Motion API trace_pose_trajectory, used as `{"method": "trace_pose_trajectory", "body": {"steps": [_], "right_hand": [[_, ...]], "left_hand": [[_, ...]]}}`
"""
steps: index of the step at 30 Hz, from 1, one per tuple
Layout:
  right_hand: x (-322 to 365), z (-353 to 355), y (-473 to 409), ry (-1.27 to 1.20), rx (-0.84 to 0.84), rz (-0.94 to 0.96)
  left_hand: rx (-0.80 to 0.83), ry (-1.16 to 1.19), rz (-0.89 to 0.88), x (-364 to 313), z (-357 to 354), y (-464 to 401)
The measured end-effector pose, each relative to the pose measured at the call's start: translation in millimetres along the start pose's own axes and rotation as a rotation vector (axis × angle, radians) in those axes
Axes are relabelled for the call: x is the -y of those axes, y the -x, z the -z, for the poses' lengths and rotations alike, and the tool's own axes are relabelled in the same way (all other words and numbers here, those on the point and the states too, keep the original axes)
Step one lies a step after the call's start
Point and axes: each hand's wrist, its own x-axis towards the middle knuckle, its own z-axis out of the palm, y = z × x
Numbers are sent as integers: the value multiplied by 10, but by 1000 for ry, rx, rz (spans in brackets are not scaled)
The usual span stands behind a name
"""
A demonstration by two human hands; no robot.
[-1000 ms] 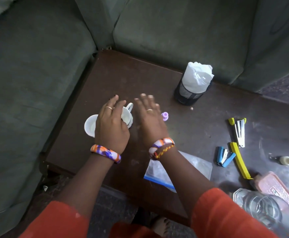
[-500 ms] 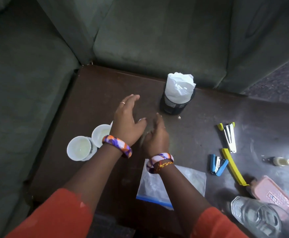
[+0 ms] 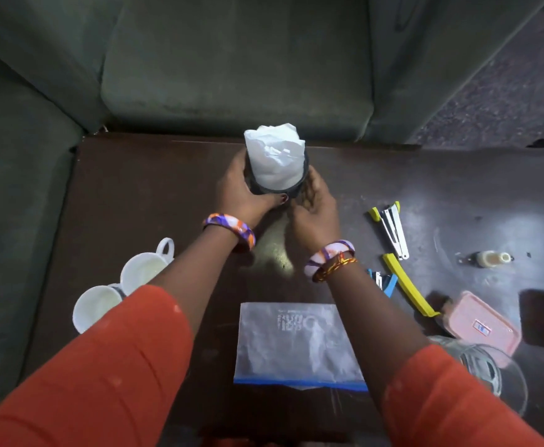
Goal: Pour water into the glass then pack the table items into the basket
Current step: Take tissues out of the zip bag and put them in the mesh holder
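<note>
Both hands, apart from it a moment ago, are now cupping the mesh basket (image 3: 275,185), left hand (image 3: 241,188) and right hand (image 3: 315,204) curling fingers round its sides, probably to steady it for packing.

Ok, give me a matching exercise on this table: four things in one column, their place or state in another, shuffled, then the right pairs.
Things:
1. black mesh basket
2. zip bag
3. two white cups
4. pink box

Places or states:
A. lying flat on the near edge, between the forearms
B. on the table's right side, by the yellow strip
C. held between the left hand and right hand, white paper inside
D. side by side on the table's left

Pairs: 1-C, 2-A, 3-D, 4-B
</note>
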Motion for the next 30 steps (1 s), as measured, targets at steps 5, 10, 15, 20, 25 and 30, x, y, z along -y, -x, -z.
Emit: {"method": "trace_pose_trajectory", "body": {"steps": [5,10,15,20,25,30], "right_hand": [[-107,55,368,24,79,-20],[-208,83,682,75,137,-80],[-159,350,1004,185,63,-26],[-37,919,1593,408,-170,261],[-98,1694,2007,683,-316,544],[-236,2205,2159,663,-507,369]], "left_hand": [[-137,-59,57,123,-18,476],[-228,-146,66,205,-5,882],[-367,-88,168,227,-147,1303],[-263,77,197,131,-682,2028],[192,35,213,-42,-1272,2414],[401,1,281,-105,-1638,2366]]}}
